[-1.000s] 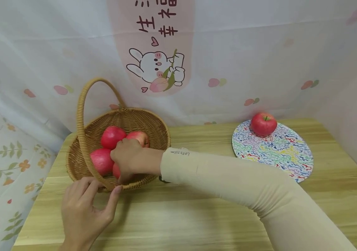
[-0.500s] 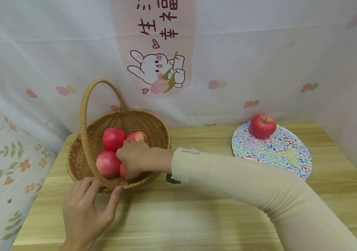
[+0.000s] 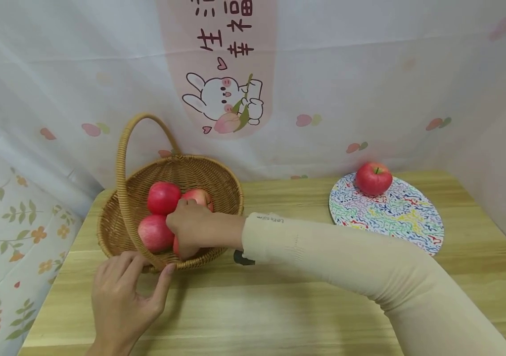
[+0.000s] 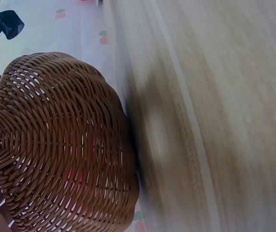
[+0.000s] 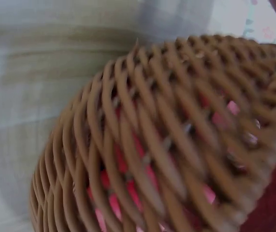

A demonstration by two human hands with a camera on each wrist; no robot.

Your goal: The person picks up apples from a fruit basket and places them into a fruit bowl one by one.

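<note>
In the head view a brown wicker basket [image 3: 115,225] with a tall arched handle stands at the left of the table, holding several red apples. My left hand [image 3: 123,296] grips its front rim by the foot of the handle, thumb and fingers on either side. My right hand [image 3: 190,228] is down inside the basket, its fingers curled over a red apple [image 3: 176,245] that it mostly hides. Beside that hand lie a pinkish-red apple [image 3: 154,233], a deep red apple [image 3: 163,198] and a paler apple [image 3: 199,197]. Both wrist views show mainly the basket's woven wall [image 4: 65,140].
At the right, a round board [image 3: 382,217] with a colourful squiggle pattern lies on the wooden table [image 3: 253,311], one red apple [image 3: 373,179] near its back edge. A printed white curtain [image 3: 324,74] hangs close behind. Floral cloth [image 3: 3,257] borders the left side.
Inside the basket my right hand has shifted slightly rightward and toward me, and the pinkish-red apple has also moved a little right. My left hand keeps its hold on the rim.
</note>
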